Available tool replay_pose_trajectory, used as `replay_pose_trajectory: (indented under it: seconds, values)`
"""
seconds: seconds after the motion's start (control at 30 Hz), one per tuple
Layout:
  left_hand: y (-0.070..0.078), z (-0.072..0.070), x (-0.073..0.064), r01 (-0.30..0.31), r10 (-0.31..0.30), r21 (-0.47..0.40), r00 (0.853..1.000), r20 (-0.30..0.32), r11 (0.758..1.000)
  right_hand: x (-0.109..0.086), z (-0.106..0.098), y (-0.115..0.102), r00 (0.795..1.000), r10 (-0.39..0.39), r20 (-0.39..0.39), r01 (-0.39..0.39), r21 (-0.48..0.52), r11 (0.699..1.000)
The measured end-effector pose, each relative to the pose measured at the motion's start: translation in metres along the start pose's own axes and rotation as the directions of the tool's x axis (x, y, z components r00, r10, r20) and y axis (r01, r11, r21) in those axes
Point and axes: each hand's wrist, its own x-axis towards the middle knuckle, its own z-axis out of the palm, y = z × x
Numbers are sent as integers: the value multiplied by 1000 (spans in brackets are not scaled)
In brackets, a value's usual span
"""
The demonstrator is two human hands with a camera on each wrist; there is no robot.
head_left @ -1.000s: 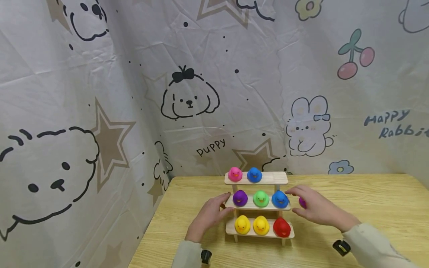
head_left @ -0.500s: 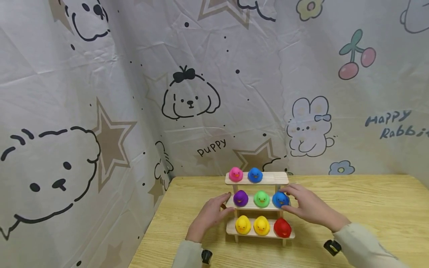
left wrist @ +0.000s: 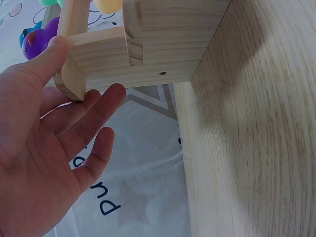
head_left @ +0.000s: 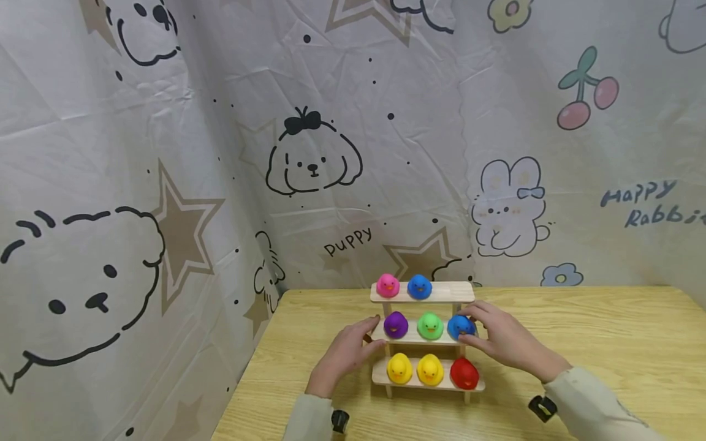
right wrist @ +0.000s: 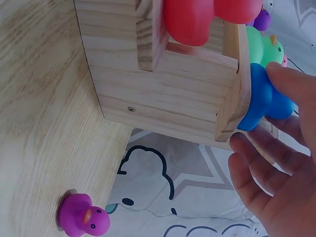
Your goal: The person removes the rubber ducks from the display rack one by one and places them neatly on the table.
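Note:
A three-tier wooden display stand point(head_left: 453, 292) holds several small rubber ducks. My left hand point(head_left: 343, 352) grips the left end of its middle shelf, thumb at the front edge and fingers behind, as the left wrist view shows. At that shelf's right end, my right hand point(head_left: 510, 339) pinches a blue rubber duck point(right wrist: 261, 96) between thumb and fingers. The duck still sits on the shelf, beside a green duck point(head_left: 430, 326) and a purple duck point(head_left: 396, 324).
Pink point(head_left: 388, 285) and blue ducks point(head_left: 420, 286) occupy the top shelf. Two yellow ducks point(head_left: 415, 369) and a red duck point(head_left: 464, 373) line the bottom one. A magenta duck point(right wrist: 81, 216) lies on the wooden table point(head_left: 623, 343) right of the stand. Behind hangs a printed curtain point(head_left: 419, 153).
My right hand has moved left from beside the stand and taken hold of the middle shelf's blue duck, which has shifted very slightly. My left hand keeps its place.

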Motion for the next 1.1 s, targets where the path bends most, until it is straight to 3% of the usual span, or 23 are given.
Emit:
replay_pose_trajectory:
  seconds: [0.5,1.1]
  values:
    - [1,-1,0,5,-5,-18,1000,-3,1000,-6,-11,2,999,28,18,-29,66,997]
    - [3,0,0,33,-33,-22,999,11,999,-24,-27,24,998,12,-58,-11,19,1000]
